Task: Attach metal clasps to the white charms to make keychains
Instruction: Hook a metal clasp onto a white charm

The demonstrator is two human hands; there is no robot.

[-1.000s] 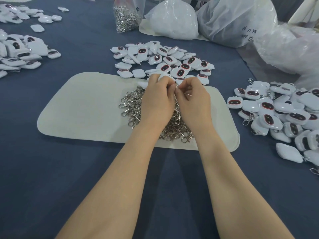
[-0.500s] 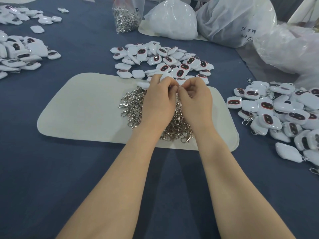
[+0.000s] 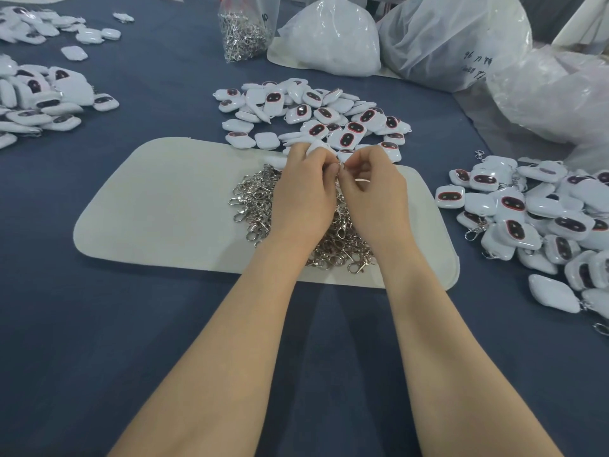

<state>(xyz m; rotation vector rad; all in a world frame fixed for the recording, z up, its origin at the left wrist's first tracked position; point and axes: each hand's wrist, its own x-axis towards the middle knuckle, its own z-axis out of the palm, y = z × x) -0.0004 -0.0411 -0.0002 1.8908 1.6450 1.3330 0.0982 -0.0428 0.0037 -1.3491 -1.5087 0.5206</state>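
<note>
My left hand [image 3: 304, 189] holds a white charm [image 3: 316, 147], mostly hidden behind its fingers. My right hand [image 3: 374, 189] pinches a small metal clasp [image 3: 340, 166] right beside the left fingertips. Both hands hover over a heap of silver clasps [image 3: 257, 199] on a cream mat [image 3: 158, 199]. Just behind the hands lies a pile of loose white charms [image 3: 313, 110] with dark red-rimmed faces.
Charms with clasps on them are heaped at the right [image 3: 534, 219]. More charm piles lie at the far left [image 3: 39, 100]. A clear bag of clasps [image 3: 244, 31] and big plastic bags [image 3: 454, 37] stand at the back on the blue cloth [image 3: 99, 341].
Both hands have stayed over the clasp heap, fingertips working together. The right hand's fingers have shifted slightly on the clasp.
</note>
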